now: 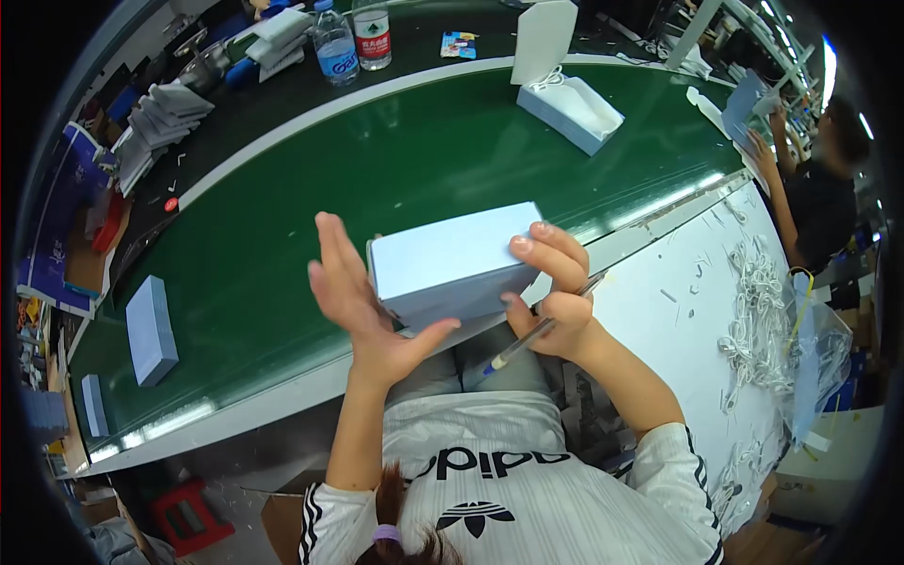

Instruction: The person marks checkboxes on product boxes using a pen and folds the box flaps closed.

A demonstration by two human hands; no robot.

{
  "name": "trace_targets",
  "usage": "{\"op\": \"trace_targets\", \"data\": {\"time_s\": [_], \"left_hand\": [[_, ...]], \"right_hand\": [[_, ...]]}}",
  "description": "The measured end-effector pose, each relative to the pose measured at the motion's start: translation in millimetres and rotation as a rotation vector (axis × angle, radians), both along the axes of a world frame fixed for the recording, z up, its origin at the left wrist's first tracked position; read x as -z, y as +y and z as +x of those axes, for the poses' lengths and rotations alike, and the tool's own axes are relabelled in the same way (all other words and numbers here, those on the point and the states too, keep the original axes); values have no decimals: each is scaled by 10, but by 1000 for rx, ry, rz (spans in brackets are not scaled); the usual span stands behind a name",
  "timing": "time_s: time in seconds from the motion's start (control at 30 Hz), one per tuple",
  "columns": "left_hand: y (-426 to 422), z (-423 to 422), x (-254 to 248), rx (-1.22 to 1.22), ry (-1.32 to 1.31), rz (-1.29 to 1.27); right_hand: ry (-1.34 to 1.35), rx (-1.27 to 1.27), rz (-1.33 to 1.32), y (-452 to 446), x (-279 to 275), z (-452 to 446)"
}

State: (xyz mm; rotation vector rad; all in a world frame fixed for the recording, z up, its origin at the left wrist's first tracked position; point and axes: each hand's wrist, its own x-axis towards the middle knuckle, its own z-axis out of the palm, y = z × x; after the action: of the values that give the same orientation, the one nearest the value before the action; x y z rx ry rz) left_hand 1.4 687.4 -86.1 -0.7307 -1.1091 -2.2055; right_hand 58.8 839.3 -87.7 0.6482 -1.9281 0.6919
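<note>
A closed pale-blue box (452, 247) is held tilted above the near edge of the green conveyor belt. My right hand (562, 306) grips its right end, fingertips on the top and thumb at the front side. A pen (539, 331) with a blue tip is tucked among the same hand's fingers, pointing down to the left. My left hand (363, 306) is open at the box's left end, its fingers stretched upward and its thumb apart, below the front side. Whether the left palm touches the box I cannot tell.
An open box (572, 113) with white contents and a cable stands on the far belt (273, 207). Two closed boxes, one nearer (152, 330), lie at left. Coiled white cables (756, 320) cover part of the right-hand white table (650, 311). Bottles (336, 47) stand behind; a co-worker (819, 188) handles a box.
</note>
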Motion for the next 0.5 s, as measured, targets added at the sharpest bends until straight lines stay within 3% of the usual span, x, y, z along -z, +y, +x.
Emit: {"op": "trace_targets", "data": {"time_s": [0.03, 0.17, 0.2, 0.37, 0.43, 0.5], "left_hand": [[-53, 20, 51, 14, 8, 5], [-481, -56, 431, 465, -636, -731], [-459, -61, 404, 461, -635, -728], [-448, 9, 97, 202, -564, -842], [-517, 61, -189, -20, -264, -1104], [-529, 136, -344, -208, 41, -1346]], "right_hand": [[8, 14, 5, 26, -36, 5], [-245, -171, -39, 126, -266, 37], [-273, -191, -62, 147, -301, 15], [-316, -241, -222, 223, -389, -51], [-386, -182, -332, 280, -362, 20], [-614, -136, -714, 353, -349, 150]]}}
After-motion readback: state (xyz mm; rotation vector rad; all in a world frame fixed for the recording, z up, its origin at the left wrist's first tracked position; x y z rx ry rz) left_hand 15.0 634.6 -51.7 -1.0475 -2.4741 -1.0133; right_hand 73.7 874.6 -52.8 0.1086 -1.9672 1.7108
